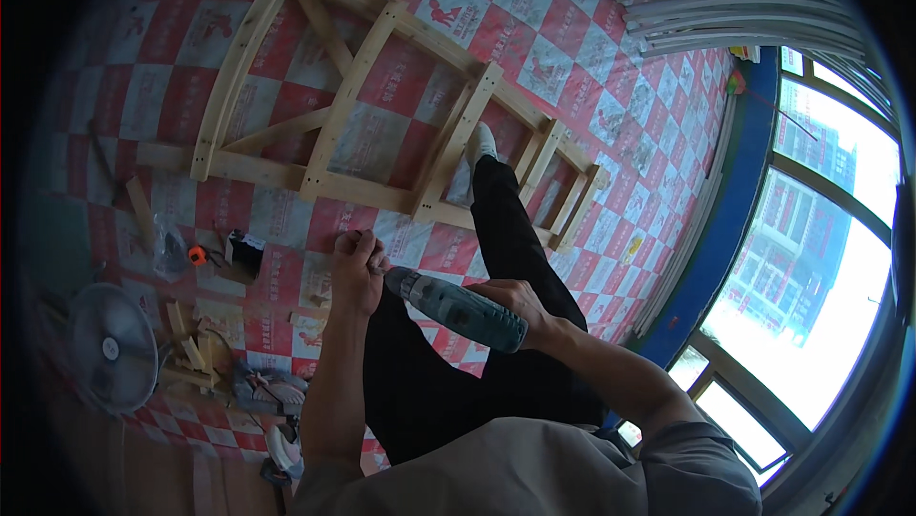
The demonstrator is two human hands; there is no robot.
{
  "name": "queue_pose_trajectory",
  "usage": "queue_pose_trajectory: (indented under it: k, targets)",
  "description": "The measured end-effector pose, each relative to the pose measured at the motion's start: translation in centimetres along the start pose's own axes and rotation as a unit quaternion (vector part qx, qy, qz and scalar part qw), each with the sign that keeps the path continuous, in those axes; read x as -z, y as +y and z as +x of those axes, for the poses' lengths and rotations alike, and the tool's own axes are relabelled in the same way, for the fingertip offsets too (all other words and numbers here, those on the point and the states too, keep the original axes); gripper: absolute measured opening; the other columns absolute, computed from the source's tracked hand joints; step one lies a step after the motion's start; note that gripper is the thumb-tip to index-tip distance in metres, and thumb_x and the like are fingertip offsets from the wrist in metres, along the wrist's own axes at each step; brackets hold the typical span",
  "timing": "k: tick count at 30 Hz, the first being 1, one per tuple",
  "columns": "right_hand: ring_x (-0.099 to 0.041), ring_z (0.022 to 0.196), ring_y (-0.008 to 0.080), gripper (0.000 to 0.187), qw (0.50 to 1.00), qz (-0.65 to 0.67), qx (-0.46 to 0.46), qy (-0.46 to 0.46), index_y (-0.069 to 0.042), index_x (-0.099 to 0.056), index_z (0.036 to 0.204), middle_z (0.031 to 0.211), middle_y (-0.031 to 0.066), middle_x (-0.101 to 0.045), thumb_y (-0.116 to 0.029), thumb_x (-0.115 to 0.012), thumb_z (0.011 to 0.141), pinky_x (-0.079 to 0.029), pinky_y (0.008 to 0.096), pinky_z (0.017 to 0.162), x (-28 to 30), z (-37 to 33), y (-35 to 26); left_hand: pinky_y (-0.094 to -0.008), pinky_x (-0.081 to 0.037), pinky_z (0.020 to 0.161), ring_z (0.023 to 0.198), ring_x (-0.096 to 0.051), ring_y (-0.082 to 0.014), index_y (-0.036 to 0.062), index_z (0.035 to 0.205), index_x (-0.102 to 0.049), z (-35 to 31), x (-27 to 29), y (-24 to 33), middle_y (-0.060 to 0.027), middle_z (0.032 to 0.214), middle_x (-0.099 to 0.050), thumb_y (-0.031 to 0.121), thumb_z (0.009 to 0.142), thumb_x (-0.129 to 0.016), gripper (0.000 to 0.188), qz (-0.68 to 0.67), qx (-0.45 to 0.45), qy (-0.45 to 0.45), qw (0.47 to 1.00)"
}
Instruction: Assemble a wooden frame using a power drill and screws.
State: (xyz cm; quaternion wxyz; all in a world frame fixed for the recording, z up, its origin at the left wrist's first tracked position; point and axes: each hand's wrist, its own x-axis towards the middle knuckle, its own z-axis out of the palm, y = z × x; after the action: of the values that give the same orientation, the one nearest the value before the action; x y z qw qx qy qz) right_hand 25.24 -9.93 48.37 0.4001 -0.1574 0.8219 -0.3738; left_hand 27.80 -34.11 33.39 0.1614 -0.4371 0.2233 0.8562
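My right hand [512, 298] is wrapped round a teal and grey cordless drill [456, 308], whose front end points left. Close to the drill's tip, my left hand [358, 256] is closed with its fingers pinched together; anything small between them cannot be made out. Beyond both hands a ladder-like wooden frame [329, 134] lies on the floor, with several crosspieces and two diagonal braces at its wider left end. Neither hand touches it. One of my shoes [482, 144] is among its crosspieces.
Red and white checkered sheeting [534, 25] covers the floor. At left are an orange tape measure [197, 255], a dark box [244, 254], wood offcuts [191, 344], a round fan-like object [113, 349] and shoes [270, 390]. Long white strips [735, 1] lie at upper right, near windows [801, 268].
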Motion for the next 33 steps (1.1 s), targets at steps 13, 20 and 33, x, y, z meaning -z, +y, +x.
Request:
queue_pose_trajectory:
  k: [13, 20, 33]
  targets:
    - [-0.069, 0.076, 0.0325, 0.030, 0.990, 0.124, -0.034, 0.056, -0.003, -0.064, 0.101, 0.084, 0.0131, -0.068, -0.009, -0.076, 0.075, -0.055, 0.0376, 0.067, 18.6, 5.0, 21.0, -0.0238, -0.037, 0.055, 0.057, -0.046, -0.0078, 0.0095, 0.090, -0.051, 19.6, -21.9, -12.1, -0.0005, 0.076, -0.055, 0.014, 0.102, -0.058, 0.014, -0.029, 0.008, 0.179, 0.983]
    - [-0.072, 0.077, 0.0311, 0.031, 0.972, 0.200, -0.094, 0.078, 0.000, -0.067, 0.109, 0.090, 0.0146, -0.071, -0.007, -0.074, 0.079, -0.056, 0.0365, 0.069, 25.0, 5.4, 29.3, -0.0257, -0.034, 0.053, 0.054, -0.045, -0.0072, 0.0097, 0.090, -0.053, 28.2, -29.1, -18.6, 0.0026, 0.070, -0.053, 0.018, 0.101, -0.060, 0.015, -0.021, 0.064, 0.154, 0.986]
    - [-0.062, 0.078, 0.0109, 0.027, 0.908, 0.301, -0.285, 0.058, -0.004, -0.067, 0.112, 0.092, 0.0005, -0.067, -0.003, -0.072, 0.085, -0.052, 0.0289, 0.070, 27.9, 12.9, 35.4, -0.0209, -0.029, 0.054, 0.056, -0.034, -0.0035, 0.0122, 0.086, -0.057, 40.2, -22.4, -20.6, 0.0026, 0.070, -0.052, 0.024, 0.101, -0.061, 0.020, -0.080, 0.272, -0.077, 0.956]
